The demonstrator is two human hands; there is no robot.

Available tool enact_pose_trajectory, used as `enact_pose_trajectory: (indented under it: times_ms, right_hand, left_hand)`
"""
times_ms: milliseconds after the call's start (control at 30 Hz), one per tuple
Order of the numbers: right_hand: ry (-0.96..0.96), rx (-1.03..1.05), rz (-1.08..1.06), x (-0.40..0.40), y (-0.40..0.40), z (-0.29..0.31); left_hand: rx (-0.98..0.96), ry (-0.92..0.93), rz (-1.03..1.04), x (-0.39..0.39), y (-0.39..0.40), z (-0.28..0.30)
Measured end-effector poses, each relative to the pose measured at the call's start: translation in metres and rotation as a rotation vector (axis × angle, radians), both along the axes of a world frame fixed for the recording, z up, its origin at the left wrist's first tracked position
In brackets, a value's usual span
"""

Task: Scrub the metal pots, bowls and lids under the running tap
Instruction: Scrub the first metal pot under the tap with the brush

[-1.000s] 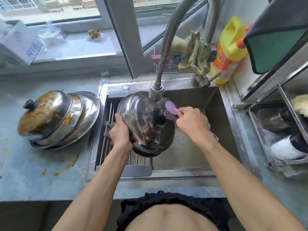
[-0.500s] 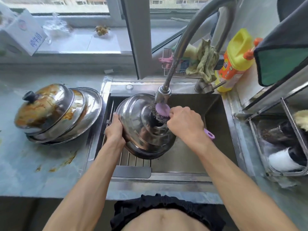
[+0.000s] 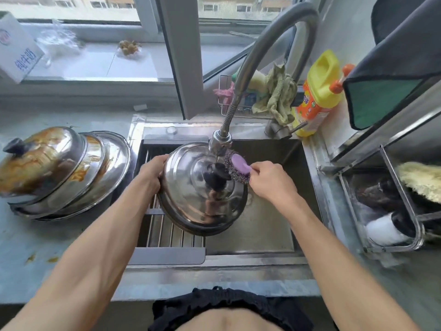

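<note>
A shiny steel lid (image 3: 191, 204) with a black knob (image 3: 214, 177) is held tilted over the sink (image 3: 262, 230), right under the tap head (image 3: 219, 143). My left hand (image 3: 152, 173) grips the lid's left rim. My right hand (image 3: 269, 180) holds the purple handle of a steel-wool scrubber (image 3: 236, 167), whose wire pad presses on the lid just right of the knob. A stack of greasy, brown-stained steel lids (image 3: 59, 168) lies on the counter to the left.
A steel drying rack (image 3: 171, 232) spans the sink's left side. Behind the tap stand a yellow detergent bottle (image 3: 319, 91), a rag (image 3: 276, 96) and a wire caddy. A dish rack with a brush and cup (image 3: 386, 228) sits to the right.
The scrubber has slid from above the knob to its right side. My left hand has shifted up the lid's left rim, and the view has moved closer.
</note>
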State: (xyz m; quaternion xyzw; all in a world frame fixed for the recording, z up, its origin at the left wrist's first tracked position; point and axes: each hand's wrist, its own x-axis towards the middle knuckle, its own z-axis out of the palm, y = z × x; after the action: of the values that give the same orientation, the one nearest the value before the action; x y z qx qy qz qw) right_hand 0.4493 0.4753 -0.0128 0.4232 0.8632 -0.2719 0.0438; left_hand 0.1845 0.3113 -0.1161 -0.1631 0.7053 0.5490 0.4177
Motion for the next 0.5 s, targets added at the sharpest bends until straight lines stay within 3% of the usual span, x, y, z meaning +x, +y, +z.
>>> enact_pose_trajectory:
  times_ms: [167,300,500]
  right_hand:
    - [-0.011,0.055,0.055,-0.024,-0.011,0.002]
    - [-0.017,0.016,0.037,-0.027,-0.017,-0.004]
    - [-0.034,-0.066,0.000,-0.020,-0.022,-0.016]
  left_hand:
    - [0.052,0.103,-0.018,-0.001,-0.018,0.007]
    - [0.186,0.083,-0.072,0.023,-0.043,0.016]
    - [0.220,0.172,-0.138,0.062,-0.071,0.016]
